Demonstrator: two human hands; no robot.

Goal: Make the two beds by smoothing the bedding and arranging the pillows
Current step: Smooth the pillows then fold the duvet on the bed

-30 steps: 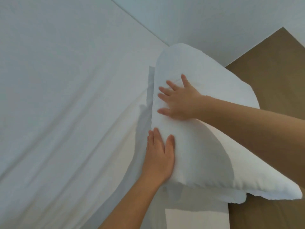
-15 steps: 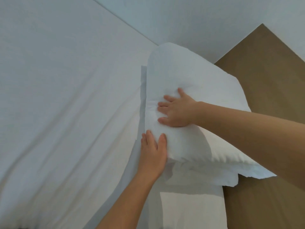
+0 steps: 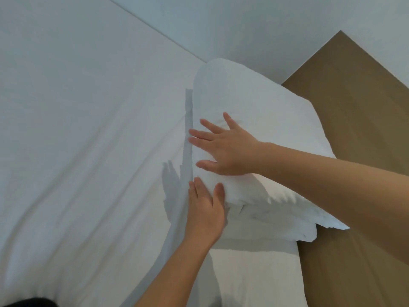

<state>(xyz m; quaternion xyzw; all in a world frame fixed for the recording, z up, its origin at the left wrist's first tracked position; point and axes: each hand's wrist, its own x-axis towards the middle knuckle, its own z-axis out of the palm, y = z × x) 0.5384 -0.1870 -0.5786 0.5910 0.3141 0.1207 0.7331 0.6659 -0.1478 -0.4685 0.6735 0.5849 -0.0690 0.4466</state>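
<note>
Right hand (image 3: pixel 228 151), fingers spread flat, presses the white pillow (image 3: pixel 254 111). At its six o'clock, left hand (image 3: pixel 204 213), fingers straight, touches the pillow's edge beside the wrinkled sheet (image 3: pixel 88 129).

A plain white wall (image 3: pixel 254 29) fills the top of the view; below it to the right lies a flat brown wood-toned surface (image 3: pixel 354 103), headboard or floor I cannot tell; the light is soft, with shadows falling leftward; a dark shape (image 3: pixel 28 302) sits in the bottom-left corner
</note>
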